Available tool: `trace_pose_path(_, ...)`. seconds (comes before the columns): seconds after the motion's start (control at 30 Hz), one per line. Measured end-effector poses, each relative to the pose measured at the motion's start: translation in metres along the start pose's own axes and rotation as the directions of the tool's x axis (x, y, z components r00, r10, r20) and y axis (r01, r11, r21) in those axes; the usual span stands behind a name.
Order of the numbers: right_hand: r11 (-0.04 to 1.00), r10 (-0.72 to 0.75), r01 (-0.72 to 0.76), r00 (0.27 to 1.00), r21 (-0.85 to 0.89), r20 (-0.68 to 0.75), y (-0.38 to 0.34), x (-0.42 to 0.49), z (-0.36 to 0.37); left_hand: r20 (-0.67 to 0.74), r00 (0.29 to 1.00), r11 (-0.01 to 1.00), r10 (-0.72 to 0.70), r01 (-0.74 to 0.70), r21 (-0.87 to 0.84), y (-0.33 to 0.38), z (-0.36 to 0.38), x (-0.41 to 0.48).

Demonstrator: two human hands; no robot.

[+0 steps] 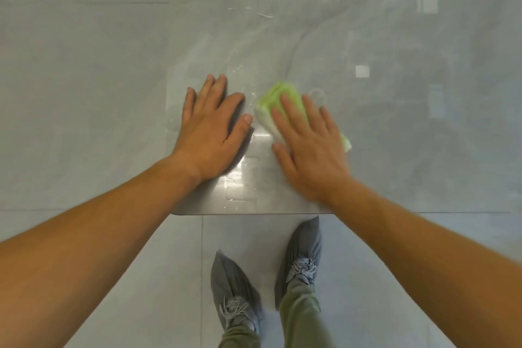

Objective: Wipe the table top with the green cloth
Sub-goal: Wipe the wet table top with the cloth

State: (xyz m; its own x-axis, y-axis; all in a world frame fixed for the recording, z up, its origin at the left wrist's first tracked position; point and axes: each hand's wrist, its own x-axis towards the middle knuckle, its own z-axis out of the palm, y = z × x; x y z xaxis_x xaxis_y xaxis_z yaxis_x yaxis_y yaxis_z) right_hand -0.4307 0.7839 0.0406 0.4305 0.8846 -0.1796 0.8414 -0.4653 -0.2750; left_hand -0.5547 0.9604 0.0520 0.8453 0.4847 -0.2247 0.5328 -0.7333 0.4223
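A folded green cloth lies on the glossy grey table top. My right hand is pressed flat on it, fingers spread and covering most of the cloth; a green corner sticks out past the little finger. The hand and cloth look slightly blurred. My left hand rests flat on the table just left of the cloth, fingers apart, holding nothing. Wet streaks and droplets glisten on the surface beyond the hands, and a damp patch shines between my wrists.
The table's near edge runs across the middle of the view, its left edge near my left hand. Below it are grey floor tiles and my two feet in grey shoe covers. Reflections of lights show on the table at the right.
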Motion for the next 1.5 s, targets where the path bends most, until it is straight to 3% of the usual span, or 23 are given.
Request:
trace_pose_path(0.07, 0.991, -0.130, 0.131, 0.990, -0.002, 0.060, 0.001, -0.029, 0.003, 0.006, 1.000, 0.998, -0.015, 0.015, 0.057, -0.003, 0.003, -0.018)
trace_pose_path(0.13, 0.989, -0.148, 0.149, 0.986, -0.004, 0.080, 0.014, -0.028, 0.001, 0.031, 0.999, 0.998, -0.018, 0.016, 0.067, -0.008, 0.007, -0.033)
trace_pose_path(0.27, 0.980, 0.184, -0.178, 0.981, 0.091, -0.057, 0.009, 0.016, -0.002, 0.054, 0.998, 0.997, 0.016, -0.020, 0.075, -0.017, 0.013, -0.046)
trace_pose_path(0.33, 0.970, 0.237, -0.231, 0.968, 0.082, -0.084, -0.008, 0.018, 0.003, 0.054, 0.998, 0.997, 0.027, -0.031, 0.071, -0.019, 0.015, -0.048)
trace_pose_path(0.43, 0.999, -0.043, 0.042, 0.999, -0.022, -0.030, -0.019, -0.024, 0.015, 0.060, 0.998, 0.998, 0.034, -0.037, 0.053, -0.021, 0.016, -0.048)
trace_pose_path(0.53, 0.948, -0.310, 0.314, 0.948, -0.058, 0.073, -0.001, -0.055, 0.015, 0.059, 0.998, 0.999, 0.029, -0.031, 0.033, -0.022, 0.018, -0.047)
trace_pose_path(0.6, 0.942, -0.326, 0.330, 0.943, -0.061, 0.068, 0.009, -0.045, 0.010, 0.055, 0.998, 0.999, 0.029, -0.030, 0.011, -0.023, 0.018, -0.046)
trace_pose_path(0.73, 0.999, -0.031, 0.032, 0.999, 0.026, -0.041, -0.015, -0.022, 0.009, 0.047, 0.998, 0.998, 0.029, -0.026, -0.049, -0.023, 0.017, -0.045)
trace_pose_path(0.77, 1.000, -0.020, 0.021, 0.998, 0.015, -0.054, -0.025, -0.026, 0.014, 0.041, 0.999, 0.998, 0.027, -0.025, -0.060, -0.022, 0.016, -0.045)
trace_pose_path(0.9, 0.931, -0.362, 0.363, 0.932, -0.044, 0.033, -0.029, -0.053, 0.028, -0.020, 1.000, 1.000, 0.011, -0.011, -0.025, -0.022, 0.010, -0.040)
trace_pose_path(1.0, 0.849, -0.512, 0.524, 0.848, -0.070, 0.134, -0.011, -0.041, 0.019, 0.003, 1.000, 0.995, -0.020, 0.019, 0.094, -0.029, 0.005, -0.026)
trace_pose_path(1.07, 0.870, -0.462, 0.477, 0.878, -0.126, 0.127, 0.001, -0.010, 0.009, 0.041, 0.998, 0.993, -0.039, 0.034, 0.116, -0.035, 0.003, -0.008)
trace_pose_path(1.13, 0.968, -0.223, 0.222, 0.975, -0.114, 0.011, 0.007, 0.031, -0.002, 0.055, 0.997, 0.993, -0.055, 0.049, 0.109, -0.040, 0.000, 0.009)
trace_pose_path(1.2, 0.998, 0.059, -0.061, 0.996, -0.032, -0.067, 0.002, 0.062, -0.008, 0.057, 0.996, 0.993, -0.072, 0.066, 0.094, -0.041, -0.001, 0.022)
trace_pose_path(1.23, 0.992, 0.121, -0.122, 0.990, -0.011, -0.078, -0.004, 0.067, -0.007, 0.057, 0.995, 0.993, -0.079, 0.074, 0.093, -0.041, 0.000, 0.024)
trace_pose_path(1.27, 0.993, 0.116, -0.117, 0.990, -0.010, -0.077, -0.010, 0.063, -0.004, 0.056, 0.995, 0.992, -0.082, 0.076, 0.101, -0.041, 0.000, 0.025)
trace_pose_path(1.4, 0.971, -0.229, 0.231, 0.973, -0.061, 0.030, -0.016, 0.013, 0.006, 0.052, 0.995, 0.989, -0.085, 0.079, 0.122, -0.040, 0.000, 0.025)
trace_pose_path(1.5, 0.961, -0.258, 0.264, 0.963, -0.078, 0.078, -0.001, 0.028, -0.002, 0.068, 0.994, 0.993, -0.084, 0.077, 0.094, -0.041, -0.004, 0.025)
